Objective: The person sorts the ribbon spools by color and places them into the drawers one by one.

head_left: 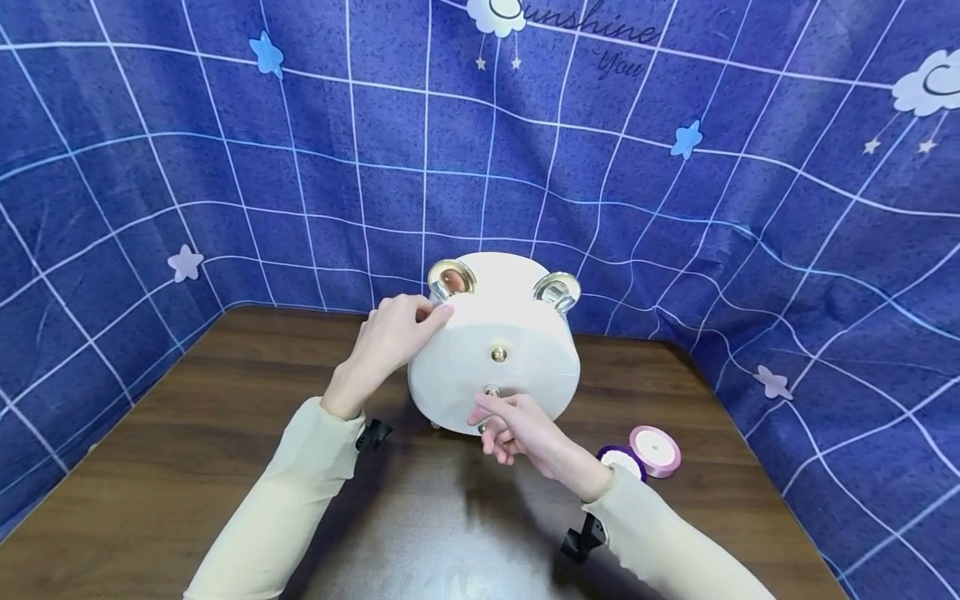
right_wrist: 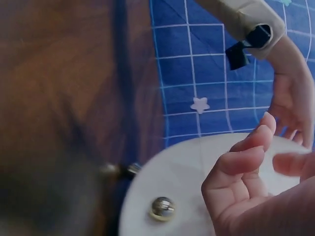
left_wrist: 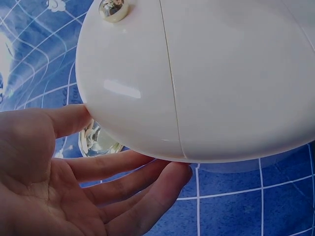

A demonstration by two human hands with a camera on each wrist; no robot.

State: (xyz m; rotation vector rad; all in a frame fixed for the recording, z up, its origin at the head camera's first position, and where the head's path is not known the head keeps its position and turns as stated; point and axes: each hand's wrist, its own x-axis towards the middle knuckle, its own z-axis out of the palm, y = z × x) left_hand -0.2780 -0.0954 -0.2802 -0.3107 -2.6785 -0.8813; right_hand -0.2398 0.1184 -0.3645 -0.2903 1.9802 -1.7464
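Observation:
A glossy white rounded drawer box [head_left: 450, 375] with gold ears [head_left: 557, 292] stands on the table. On its front is a gold upper knob [head_left: 498, 354], with another knob [head_left: 491, 390] below it. My left hand [head_left: 390, 337] touches the box's upper left edge. In the left wrist view, its thumb and fingers [left_wrist: 133, 196] lie spread along the rim, near a seam between panels. My right hand [head_left: 525, 433] is in front of the lower knobs with its fingers loosely bent. The right wrist view shows thumb and fingers [right_wrist: 241, 162] apart, with nothing between them; a gold knob [right_wrist: 162, 209] is beside them.
Right of the box, a pink ribbon spool [head_left: 655, 451] and a dark purple spool [head_left: 622, 460], partly behind the right wrist, lie on the brown wooden table [head_left: 187, 417]. A blue gridded curtain [head_left: 390, 167] hangs close behind and around the table.

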